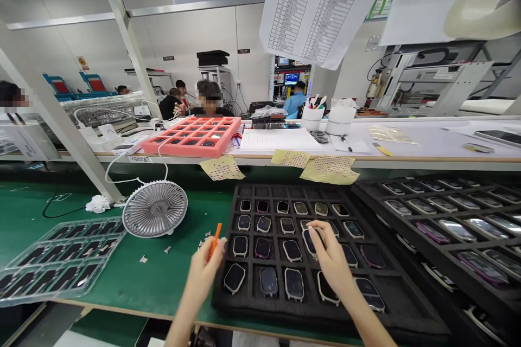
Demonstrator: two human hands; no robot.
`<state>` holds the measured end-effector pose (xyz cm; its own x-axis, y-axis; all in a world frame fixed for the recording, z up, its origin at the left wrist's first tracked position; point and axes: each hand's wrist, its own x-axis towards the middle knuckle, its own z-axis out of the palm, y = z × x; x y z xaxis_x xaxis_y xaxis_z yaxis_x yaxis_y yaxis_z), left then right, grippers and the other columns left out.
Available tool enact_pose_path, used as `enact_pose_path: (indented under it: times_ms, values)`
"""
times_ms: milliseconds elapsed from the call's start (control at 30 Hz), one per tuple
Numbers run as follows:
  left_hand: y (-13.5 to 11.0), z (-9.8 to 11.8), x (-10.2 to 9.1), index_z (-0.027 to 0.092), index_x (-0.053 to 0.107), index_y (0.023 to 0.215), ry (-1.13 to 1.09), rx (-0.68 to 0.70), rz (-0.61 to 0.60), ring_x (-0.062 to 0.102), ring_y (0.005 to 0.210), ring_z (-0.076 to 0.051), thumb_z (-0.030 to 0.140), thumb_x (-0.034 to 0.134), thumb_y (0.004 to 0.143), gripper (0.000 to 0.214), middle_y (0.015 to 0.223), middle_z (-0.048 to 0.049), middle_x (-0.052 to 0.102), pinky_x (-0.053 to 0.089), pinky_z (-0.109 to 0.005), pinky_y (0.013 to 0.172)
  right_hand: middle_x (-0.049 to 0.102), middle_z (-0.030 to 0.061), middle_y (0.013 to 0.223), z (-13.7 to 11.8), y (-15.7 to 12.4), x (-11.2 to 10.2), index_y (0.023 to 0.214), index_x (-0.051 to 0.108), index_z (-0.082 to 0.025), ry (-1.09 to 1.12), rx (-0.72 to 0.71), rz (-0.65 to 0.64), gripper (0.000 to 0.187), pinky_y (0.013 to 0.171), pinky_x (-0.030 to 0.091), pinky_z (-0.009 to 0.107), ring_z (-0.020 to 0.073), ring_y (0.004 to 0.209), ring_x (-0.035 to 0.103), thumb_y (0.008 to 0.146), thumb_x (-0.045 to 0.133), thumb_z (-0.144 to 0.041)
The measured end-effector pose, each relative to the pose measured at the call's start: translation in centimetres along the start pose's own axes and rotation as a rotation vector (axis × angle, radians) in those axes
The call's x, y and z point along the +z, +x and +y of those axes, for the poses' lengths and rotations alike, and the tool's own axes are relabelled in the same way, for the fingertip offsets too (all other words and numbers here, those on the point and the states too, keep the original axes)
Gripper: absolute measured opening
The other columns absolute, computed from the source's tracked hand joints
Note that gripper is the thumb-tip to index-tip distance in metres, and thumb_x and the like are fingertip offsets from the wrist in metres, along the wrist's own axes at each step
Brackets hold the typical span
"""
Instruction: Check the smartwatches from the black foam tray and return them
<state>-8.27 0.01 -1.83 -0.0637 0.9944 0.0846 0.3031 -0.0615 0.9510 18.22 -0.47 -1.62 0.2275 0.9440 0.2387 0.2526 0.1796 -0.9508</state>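
My left hand is closed around a thin orange stick-shaped tool, held upright near the left edge of a black foam tray. The tool's exact kind does not show. Over the tray's middle, my right hand has its thumb and fingers closed on the edge of a smartwatch with a dark screen and pale frame. Whether that watch is lifted from its slot I cannot tell. Similar smartwatches lie in the slots around it, partly covered by my right hand.
More foam trays of watches are stacked at right. A grey fan and a clear plastic tray with dark parts are at left. The shelf behind carries a pink tray and papers. A printed sheet hangs above.
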Motion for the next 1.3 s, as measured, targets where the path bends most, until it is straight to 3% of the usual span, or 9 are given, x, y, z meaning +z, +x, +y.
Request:
enact_pose_path:
  times_ms: [100, 200, 367, 500, 600, 700, 867, 1033, 1300]
  values:
    - [1.7, -3.9, -3.5, 0.020, 0.046, 0.059, 0.306, -0.017, -0.015, 0.040, 0.047, -0.013, 0.056, 0.046, 0.077, 0.040, 0.049, 0.0056, 0.038, 0.029, -0.022, 0.047, 0.063, 0.0048, 0.084, 1.8, 1.3, -2.3, 0.092, 0.054, -0.026, -0.381, -0.089, -0.077, 0.022, 0.068, 0.046, 0.034, 0.0232, 0.078, 0.059, 0.091, 0.036, -0.039]
    - [2.6, -6.5, -4.9, 0.021, 0.048, 0.062, 0.521, -0.106, 0.019, 0.050, 0.049, -0.018, 0.049, 0.045, 0.077, 0.032, 0.048, 0.0037, 0.046, 0.033, -0.024, 0.049, 0.064, 0.0066, 0.080, 3.3, 1.9, -2.7, 0.089, 0.053, -0.024, -0.573, -0.121, -0.168, 0.022, 0.070, 0.047, 0.038, 0.0252, 0.078, 0.060, 0.090, 0.032, -0.031]
    - [3.5, -4.1, -3.6, 0.021, 0.048, 0.084, 0.612, -0.057, 0.050, 0.059, 0.054, -0.021, 0.040, 0.030, 0.088, 0.026, 0.057, 0.0017, 0.055, 0.039, -0.026, 0.053, 0.066, 0.0074, 0.087, 3.7, 1.7, -1.9, 0.086, 0.055, -0.023, -0.678, -0.179, -0.260, 0.020, 0.075, 0.047, 0.041, 0.0259, 0.084, 0.062, 0.089, 0.035, -0.022]
    - [5.6, -0.2, 0.2, 0.021, 0.050, 0.084, 0.644, 0.279, -0.029, 0.063, 0.074, -0.021, 0.036, 0.029, 0.091, 0.027, 0.080, -0.0038, 0.061, 0.045, -0.029, 0.068, 0.059, 0.0110, 0.107, 3.2, 0.8, -2.9, 0.095, 0.057, -0.022, -0.640, -0.254, -0.189, 0.018, 0.087, 0.046, 0.045, 0.0274, 0.105, 0.056, 0.090, 0.041, -0.027]
    - [6.8, 2.1, 3.7, 0.018, 0.055, 0.089, 0.783, 0.449, -0.083, 0.062, 0.084, -0.022, 0.030, 0.033, 0.092, 0.025, 0.100, -0.0095, 0.060, 0.046, -0.032, 0.073, 0.047, 0.0119, 0.126, 3.0, -0.2, -5.3, 0.113, 0.052, -0.024, -0.555, -0.310, -0.026, 0.027, 0.098, 0.039, 0.048, 0.0284, 0.121, 0.043, 0.091, 0.041, -0.034]
    - [6.5, 4.6, 7.9, 0.019, 0.057, 0.096, 0.904, 0.691, -0.170, 0.054, 0.108, -0.027, 0.024, 0.045, 0.090, 0.016, 0.114, -0.0103, 0.058, 0.042, -0.038, 0.086, 0.048, 0.0113, 0.123, 3.2, -1.6, -8.3, 0.111, 0.053, -0.024, -0.474, -0.283, 0.137, 0.027, 0.098, 0.039, 0.049, 0.0289, 0.119, 0.046, 0.092, 0.039, -0.038]
    - [3.6, 8.3, 16.9, 0.018, 0.055, 0.103, 0.883, 0.956, -0.638, 0.060, 0.096, -0.021, 0.028, 0.054, 0.087, 0.019, 0.104, -0.0063, 0.064, 0.046, -0.032, 0.081, 0.052, 0.0118, 0.119, 4.4, -4.2, -12.2, 0.108, 0.055, -0.023, -0.422, -0.258, 0.273, 0.028, 0.090, 0.044, 0.048, 0.0309, 0.111, 0.051, 0.090, 0.042, -0.041]
    - [2.8, 9.1, 23.5, 0.014, 0.053, 0.109, 1.013, 0.884, -0.808, 0.060, 0.098, -0.026, 0.037, 0.061, 0.080, 0.038, 0.105, -0.0118, 0.064, 0.049, -0.033, 0.078, 0.056, 0.0103, 0.115, 5.8, -6.2, -15.1, 0.105, 0.059, -0.024, -0.451, -0.262, 0.326, 0.027, 0.086, 0.045, 0.046, 0.0309, 0.106, 0.055, 0.089, 0.045, -0.041]
    - [4.2, 11.7, 24.6, 0.020, 0.052, 0.102, 1.051, 0.796, -0.834, 0.064, 0.083, -0.024, 0.043, 0.070, 0.063, 0.049, 0.092, -0.0054, 0.066, 0.050, -0.029, 0.066, 0.058, 0.0109, 0.112, 7.2, -7.7, -17.4, 0.102, 0.060, -0.024, -0.410, -0.246, 0.352, 0.022, 0.081, 0.048, 0.043, 0.0297, 0.104, 0.056, 0.090, 0.046, -0.036]
